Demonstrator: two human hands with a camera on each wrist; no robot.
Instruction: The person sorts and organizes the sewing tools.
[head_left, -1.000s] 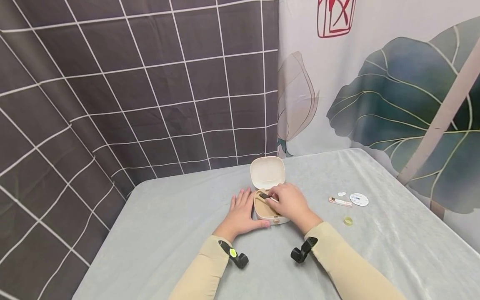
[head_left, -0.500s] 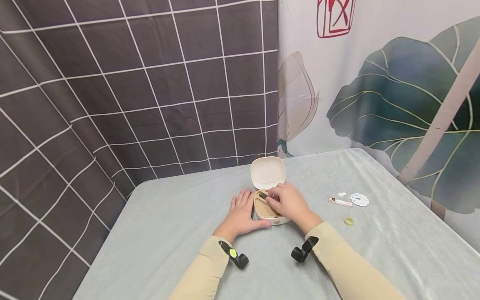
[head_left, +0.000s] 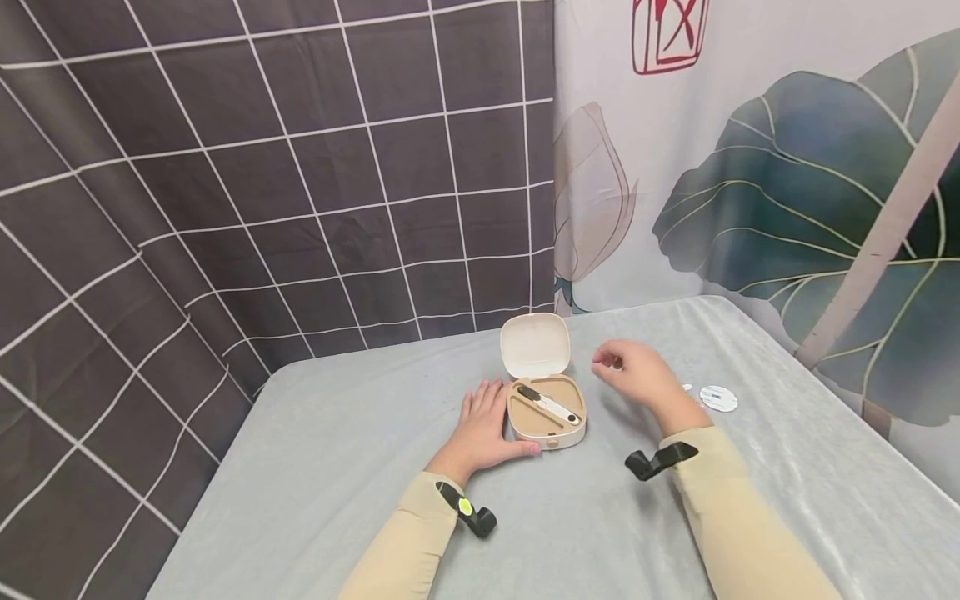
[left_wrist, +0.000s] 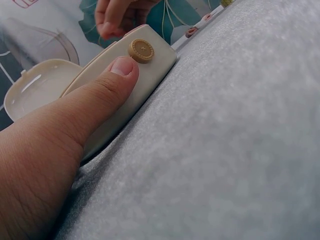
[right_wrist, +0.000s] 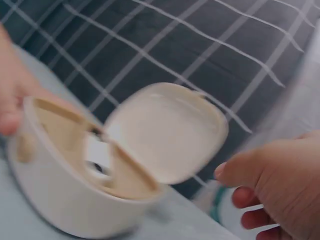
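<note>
A small cream case [head_left: 568, 439] stands on the table with its lid [head_left: 535, 344] tipped back. Across its tan insert lies a slim white-and-black tool [head_left: 555, 407], in a slot; its exact kind does not show. My left hand [head_left: 480, 432] lies along the case's left side with straight fingers. Its thumb [left_wrist: 102, 95] rests on the front wall, close to a round tan button [left_wrist: 142, 51]. To the right of the case my right hand [head_left: 637, 375] hovers with loosely bent fingers, and in the right wrist view nothing is between them.
A white round disc [head_left: 718, 398] lies on the grey cloth-covered table [head_left: 360, 467], right of my right forearm. In the left wrist view a small pinkish strip [left_wrist: 199, 25] lies beyond the case. A gridded dark curtain [head_left: 337, 167] and a leaf-print curtain [head_left: 600, 192] hang behind.
My right hand has let go of the white-and-black tool, leaving it in the insert, and moved right, away from the case. The forearm now covers the pinkish strip and the green ring. Left hand unchanged.
</note>
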